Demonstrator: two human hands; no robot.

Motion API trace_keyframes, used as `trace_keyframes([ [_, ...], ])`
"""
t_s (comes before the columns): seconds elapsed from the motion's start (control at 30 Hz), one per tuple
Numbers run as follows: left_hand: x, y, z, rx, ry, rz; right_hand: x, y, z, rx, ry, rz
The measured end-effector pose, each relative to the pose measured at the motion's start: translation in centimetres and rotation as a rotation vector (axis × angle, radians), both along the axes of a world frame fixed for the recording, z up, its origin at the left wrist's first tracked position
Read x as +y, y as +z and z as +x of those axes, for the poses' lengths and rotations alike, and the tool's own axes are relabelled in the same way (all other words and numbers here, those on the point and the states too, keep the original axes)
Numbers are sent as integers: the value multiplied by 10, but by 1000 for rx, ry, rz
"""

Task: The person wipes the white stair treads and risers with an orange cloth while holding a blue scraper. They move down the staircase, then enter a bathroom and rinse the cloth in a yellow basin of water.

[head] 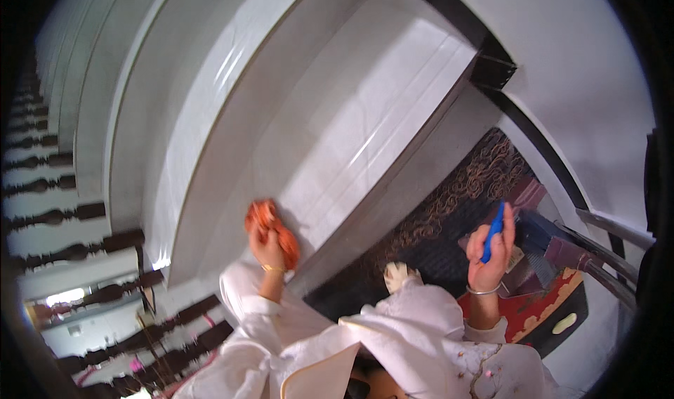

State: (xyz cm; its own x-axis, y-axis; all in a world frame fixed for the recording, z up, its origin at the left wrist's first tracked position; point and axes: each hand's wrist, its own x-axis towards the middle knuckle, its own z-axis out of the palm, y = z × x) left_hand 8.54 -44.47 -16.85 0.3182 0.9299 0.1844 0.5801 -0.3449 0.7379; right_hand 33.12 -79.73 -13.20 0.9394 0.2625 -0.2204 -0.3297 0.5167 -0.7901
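Observation:
My left hand (267, 249) grips a crumpled orange cloth (288, 243). The cloth rests on the pale, glossy tread of a stair step (342, 135), near its left end. A slim blue object (493, 238), apparently plastic, lies along the palm of my right hand (487, 275), partly covered by the fingers. This hand is raised to the right of the step, apart from it, above a dark patterned mat (447, 204). What the blue object is exactly, I cannot tell.
More steps (174, 98) rise at the upper left, lined by dark turned balusters (52, 214). Black skirting (492, 67) follows the white wall (568, 72). Metal tubes (611, 285) and a red-and-black patterned surface (547, 304) lie right of my right hand. My foot (398, 277) is on the mat.

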Motion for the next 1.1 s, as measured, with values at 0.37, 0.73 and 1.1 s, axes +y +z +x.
trace_keyframes([
  [0.37, -94, 27, 331, -243, -1079, 62, -6, -2, 1, -65, -78, 103],
  [0.73, -60, 5, 500, 326, -989, 207, -26, -8, -15, 57, -82, 77],
  [1.1, -144, 27, 483, -183, -1030, 591, -34, -12, -7, 110, -109, 35],
])
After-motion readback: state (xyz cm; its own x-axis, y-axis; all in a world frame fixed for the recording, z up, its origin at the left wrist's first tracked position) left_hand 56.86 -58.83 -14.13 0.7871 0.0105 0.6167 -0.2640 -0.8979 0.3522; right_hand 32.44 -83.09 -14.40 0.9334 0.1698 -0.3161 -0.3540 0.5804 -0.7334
